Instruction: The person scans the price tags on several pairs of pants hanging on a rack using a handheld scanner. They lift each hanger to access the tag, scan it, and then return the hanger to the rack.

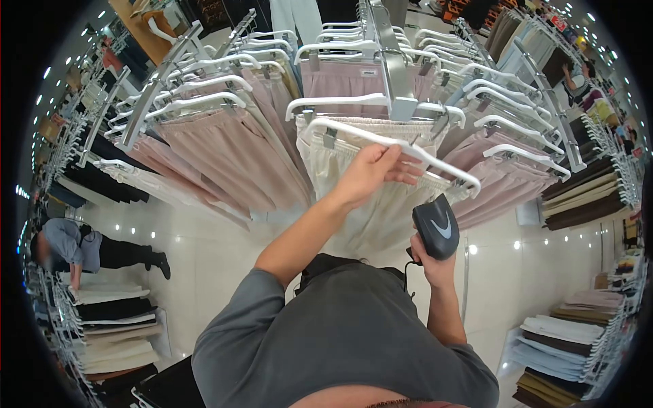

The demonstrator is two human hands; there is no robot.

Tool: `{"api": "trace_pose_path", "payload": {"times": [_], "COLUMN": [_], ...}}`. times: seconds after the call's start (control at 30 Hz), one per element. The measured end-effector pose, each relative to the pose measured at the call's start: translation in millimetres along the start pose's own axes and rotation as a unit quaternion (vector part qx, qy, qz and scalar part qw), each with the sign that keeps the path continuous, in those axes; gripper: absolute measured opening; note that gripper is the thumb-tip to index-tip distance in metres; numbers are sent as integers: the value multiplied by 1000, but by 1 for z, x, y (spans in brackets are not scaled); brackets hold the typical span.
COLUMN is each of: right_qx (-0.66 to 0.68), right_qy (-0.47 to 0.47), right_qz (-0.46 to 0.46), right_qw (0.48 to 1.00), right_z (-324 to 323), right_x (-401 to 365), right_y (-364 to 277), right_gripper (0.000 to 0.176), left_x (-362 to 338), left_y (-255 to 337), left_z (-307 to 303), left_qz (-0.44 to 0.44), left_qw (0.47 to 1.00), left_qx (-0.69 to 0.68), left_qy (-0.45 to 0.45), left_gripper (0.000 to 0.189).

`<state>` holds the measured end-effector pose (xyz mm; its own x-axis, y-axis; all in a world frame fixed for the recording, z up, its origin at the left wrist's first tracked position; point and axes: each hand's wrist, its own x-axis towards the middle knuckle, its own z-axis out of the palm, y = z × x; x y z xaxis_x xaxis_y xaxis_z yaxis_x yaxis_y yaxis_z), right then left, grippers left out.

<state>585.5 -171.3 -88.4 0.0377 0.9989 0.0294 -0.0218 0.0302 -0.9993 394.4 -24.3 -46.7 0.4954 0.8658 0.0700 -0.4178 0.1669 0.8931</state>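
My left hand [371, 177] is closed at the middle of a white hanger [442, 165], its thumb by the bar and its fingers partly behind it. Cream trousers [371, 221] with a gathered waistband hang from that hanger's clips, tilted out in front of the rack. My right hand [435, 265] grips a dark barcode scanner [435, 228], which points up toward the hanger's right end. A thin black cord [406, 275] runs down from the scanner's handle. Right behind the cream pair is another white hanger [347, 100] on the centre rail.
Pink trousers [218, 160] hang on the left rail, and more pink ones [507, 170] on the right rail. The metal centre rail [393, 68] juts toward me. Folded trousers lie on side racks [564, 347]. At the left, another person [81, 245] bends over a rack.
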Motion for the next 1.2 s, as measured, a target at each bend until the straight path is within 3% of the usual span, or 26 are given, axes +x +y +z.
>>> {"api": "trace_pose_path", "payload": {"times": [0.2,0.27,0.4,0.47,0.5,0.73,0.8,0.87,0.93,1.0,1.07,1.1,1.17,1.2], "right_qx": [21,33,2,-14,-30,-33,-19,-29,-38,-16,-19,-22,-27,-32], "right_qy": [-16,-8,-30,-17,-35,-70,-74,-83,-91,-93,-103,-110,-122,-132], "right_qz": [14,36,62,40,2,6,71,76,81,72,69,65,65,65], "right_qw": [1000,999,998,999,999,997,995,993,992,993,992,992,990,989], "right_z": [-15,-18,-23,-20,-15,-7,-9,-8,-9,-9,-10,-10,-9,-9], "right_x": [8,15,20,23,25,30,30,31,33,33,36,37,38,39], "right_y": [2,2,9,16,13,21,23,21,21,23,25,25,21,19], "right_gripper": [26,16,20,24,13,15,32,33,34,34,34,33,32,30], "left_x": [8,5,-6,-9,-10,-19,-35,-55,-76,-81,-71,-59,-37,-31], "left_y": [30,37,41,40,39,40,56,71,99,121,150,154,156,158], "left_z": [19,19,7,2,0,-6,-15,-36,-54,-80,-93,-103,-124,-127], "left_qz": [61,69,94,85,76,66,-13,-8,53,175,181,182,179,181], "left_qw": [998,997,994,995,995,993,986,969,941,907,844,843,810,810], "left_qx": [-22,-18,-5,-2,1,-2,108,207,266,281,414,414,536,536], "left_qy": [19,30,49,58,67,94,127,132,205,261,289,292,153,156], "left_gripper": [47,47,49,49,50,49,44,36,31,27,27,27,30,30]}}
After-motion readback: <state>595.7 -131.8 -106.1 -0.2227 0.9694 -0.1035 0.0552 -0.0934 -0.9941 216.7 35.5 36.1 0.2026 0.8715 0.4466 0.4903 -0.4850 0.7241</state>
